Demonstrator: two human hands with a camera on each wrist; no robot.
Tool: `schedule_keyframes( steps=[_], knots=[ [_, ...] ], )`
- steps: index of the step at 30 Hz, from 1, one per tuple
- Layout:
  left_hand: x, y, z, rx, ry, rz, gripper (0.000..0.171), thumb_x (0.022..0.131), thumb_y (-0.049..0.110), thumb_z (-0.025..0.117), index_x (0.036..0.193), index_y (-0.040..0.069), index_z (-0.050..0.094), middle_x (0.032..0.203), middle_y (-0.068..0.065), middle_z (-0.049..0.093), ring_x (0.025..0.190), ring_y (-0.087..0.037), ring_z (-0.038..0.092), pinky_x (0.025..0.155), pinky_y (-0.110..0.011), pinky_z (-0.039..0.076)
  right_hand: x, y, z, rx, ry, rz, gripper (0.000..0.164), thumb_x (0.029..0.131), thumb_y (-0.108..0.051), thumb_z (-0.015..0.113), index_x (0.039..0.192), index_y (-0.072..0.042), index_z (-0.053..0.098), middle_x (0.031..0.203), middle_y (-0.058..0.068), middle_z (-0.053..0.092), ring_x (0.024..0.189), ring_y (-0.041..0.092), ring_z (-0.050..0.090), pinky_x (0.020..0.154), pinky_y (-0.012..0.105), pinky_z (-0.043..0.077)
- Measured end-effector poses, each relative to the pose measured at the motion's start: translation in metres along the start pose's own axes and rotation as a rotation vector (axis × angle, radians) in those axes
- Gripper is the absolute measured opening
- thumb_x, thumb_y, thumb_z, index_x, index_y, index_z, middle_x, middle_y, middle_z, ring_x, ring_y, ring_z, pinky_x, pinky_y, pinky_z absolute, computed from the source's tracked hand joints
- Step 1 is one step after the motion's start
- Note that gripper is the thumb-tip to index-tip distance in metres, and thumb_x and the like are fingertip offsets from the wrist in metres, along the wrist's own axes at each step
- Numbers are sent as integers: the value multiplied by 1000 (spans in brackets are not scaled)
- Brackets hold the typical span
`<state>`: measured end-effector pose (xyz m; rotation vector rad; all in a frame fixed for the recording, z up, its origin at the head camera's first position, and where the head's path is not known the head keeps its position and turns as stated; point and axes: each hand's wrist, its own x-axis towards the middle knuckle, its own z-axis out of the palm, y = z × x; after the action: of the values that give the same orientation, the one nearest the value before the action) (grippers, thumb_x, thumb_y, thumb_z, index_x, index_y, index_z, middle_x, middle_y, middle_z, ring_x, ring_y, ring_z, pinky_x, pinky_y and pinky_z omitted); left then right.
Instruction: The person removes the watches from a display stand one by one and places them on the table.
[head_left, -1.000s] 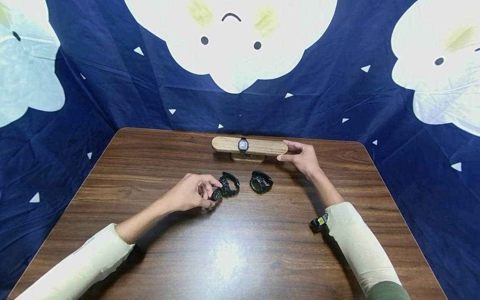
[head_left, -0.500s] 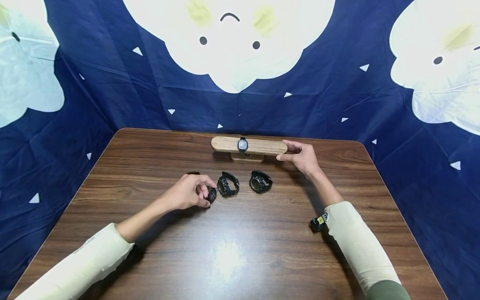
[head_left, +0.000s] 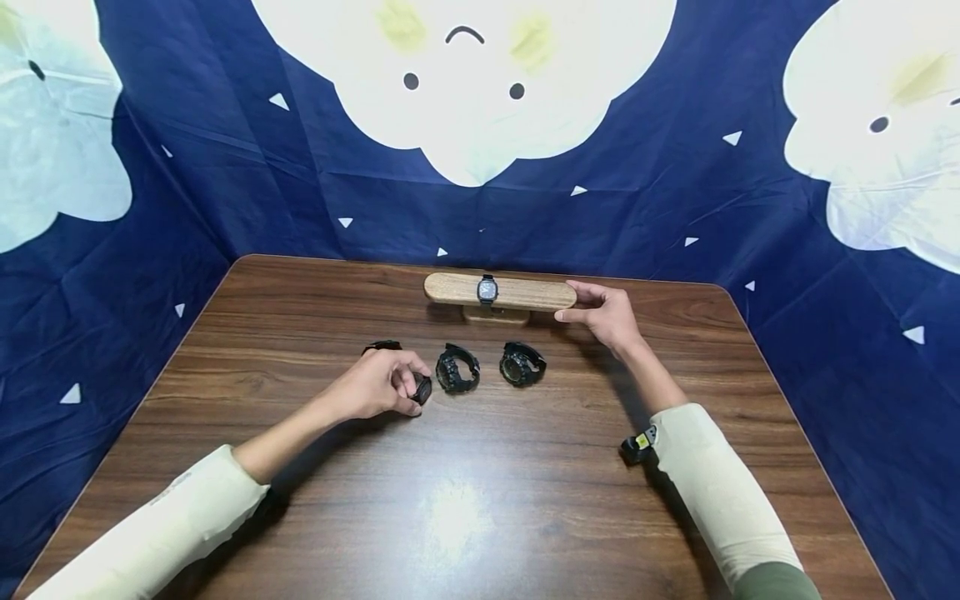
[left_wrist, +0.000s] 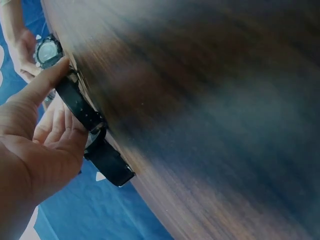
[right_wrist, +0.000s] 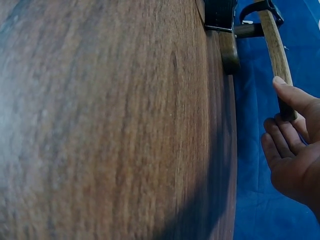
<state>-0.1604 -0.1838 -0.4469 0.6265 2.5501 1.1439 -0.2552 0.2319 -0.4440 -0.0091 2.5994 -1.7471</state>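
My left hand [head_left: 375, 385] pinches a black wristwatch [head_left: 422, 389] between thumb and fingers, low over the table; its strap [left_wrist: 77, 104] shows in the left wrist view. Beside it, without contact, stands a second black watch with a chunky case [head_left: 457, 368]. Partly hidden behind my left hand is another black watch [head_left: 386, 345]. My right hand [head_left: 611, 318] grips the right end of a wooden watch stand [head_left: 528, 293], thumb in front and fingers behind. Around the stand's bar sits a square-faced dark watch [head_left: 487, 290].
A further black watch [head_left: 522, 365] stands on the brown wooden table [head_left: 525, 500], in front of the stand. Behind the table's far edge hangs a blue cloth [head_left: 247, 192] with white cloud shapes. A small black device [head_left: 637, 447] is fixed at my right sleeve.
My left hand has drawn back slightly to the left with its watch, which is now apart from the neighbouring watch. My right hand keeps its hold on the stand.
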Motion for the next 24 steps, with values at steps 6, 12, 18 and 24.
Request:
schedule_keyframes(
  steps=[6, 12, 18, 24],
  knots=[
    [1, 0, 1, -7, 7, -9, 59, 72, 9, 106, 124, 5, 80, 85, -2, 77, 76, -13, 70, 73, -24, 60, 1, 0, 0, -4, -4, 0, 70, 85, -9, 99, 149, -7, 73, 148, 20, 74, 102, -8, 70, 92, 8, 54],
    [0, 1, -1, -42, 18, -22, 59, 73, 12, 106, 125, 9, 80, 89, -2, 78, 78, -13, 73, 77, -24, 63, 1, -1, 0, -7, -4, 3, 70, 85, -9, 100, 150, -7, 73, 148, 20, 74, 102, -8, 70, 91, 8, 54],
    [-1, 2, -3, -65, 17, -34, 59, 73, 13, 106, 126, 10, 80, 91, -3, 79, 79, -14, 74, 78, -24, 64, 1, -1, -1, -13, -2, 0, 70, 85, -9, 100, 149, -8, 73, 147, 20, 74, 102, -7, 70, 90, 9, 54],
    [0, 1, -5, -119, 17, -37, 61, 74, 12, 106, 127, 5, 78, 92, -7, 80, 80, -16, 75, 77, -23, 64, 0, -1, 0, -27, 3, 1, 70, 84, -10, 100, 149, -8, 73, 146, 21, 75, 102, -5, 69, 90, 9, 54]
  ],
)
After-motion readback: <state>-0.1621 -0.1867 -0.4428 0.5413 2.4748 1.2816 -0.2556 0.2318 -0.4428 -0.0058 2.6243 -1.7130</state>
